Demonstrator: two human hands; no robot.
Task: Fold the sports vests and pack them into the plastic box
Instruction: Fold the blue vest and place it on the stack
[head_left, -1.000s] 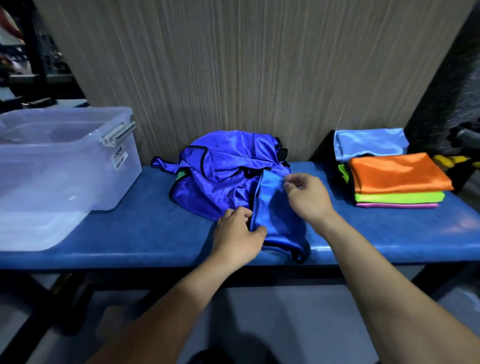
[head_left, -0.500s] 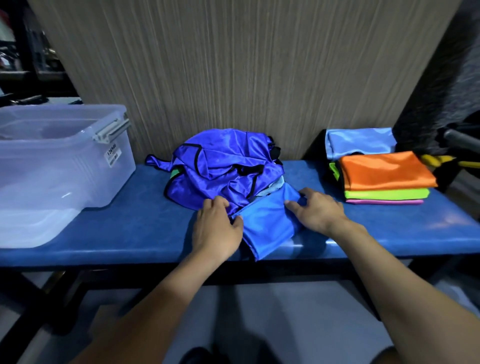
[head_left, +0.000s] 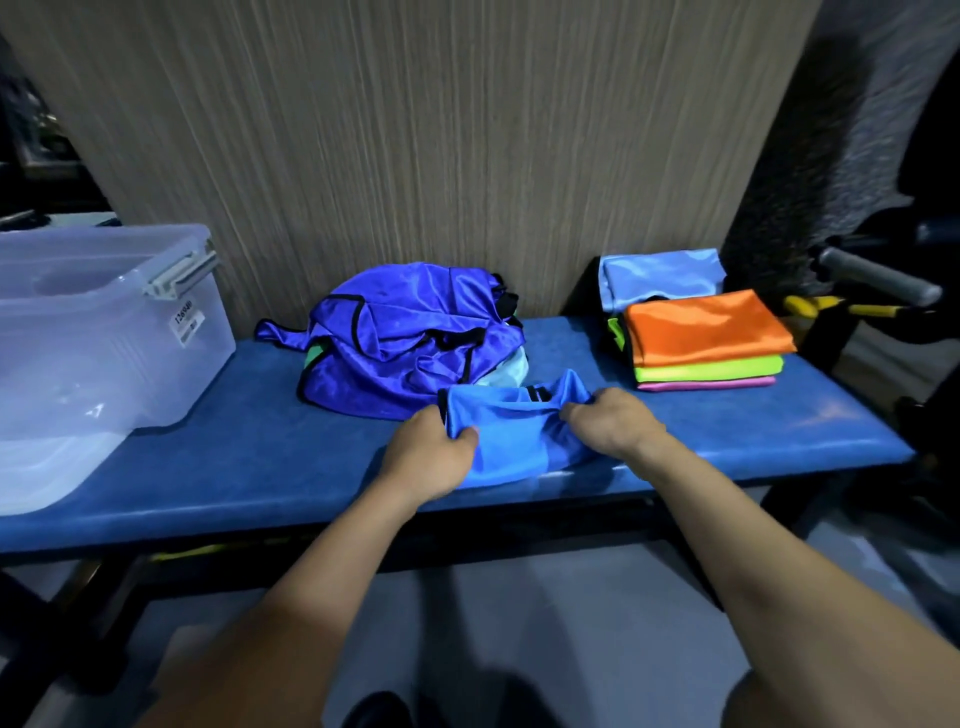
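A light blue sports vest (head_left: 511, 434) lies at the front of the blue bench (head_left: 249, 452). My left hand (head_left: 431, 454) grips its left edge and my right hand (head_left: 610, 421) grips its right edge, the cloth bunched between them. Behind it sits a crumpled heap of purple vests (head_left: 405, 338) with black trim. A stack of folded vests (head_left: 701, 338), orange on top over green and pink, rests at the right. The clear plastic box (head_left: 98, 332) stands at the left end of the bench.
A folded pale blue vest (head_left: 660, 278) leans behind the stack against the wood-grain wall (head_left: 415, 130). A grey handle bar (head_left: 878, 275) and yellow frame parts stick out at far right. Bare bench surface lies between the box and the heap.
Both hands went from lying on the light blue vest to gripping its two sides and pulling it toward the bench's front, away from the purple heap.
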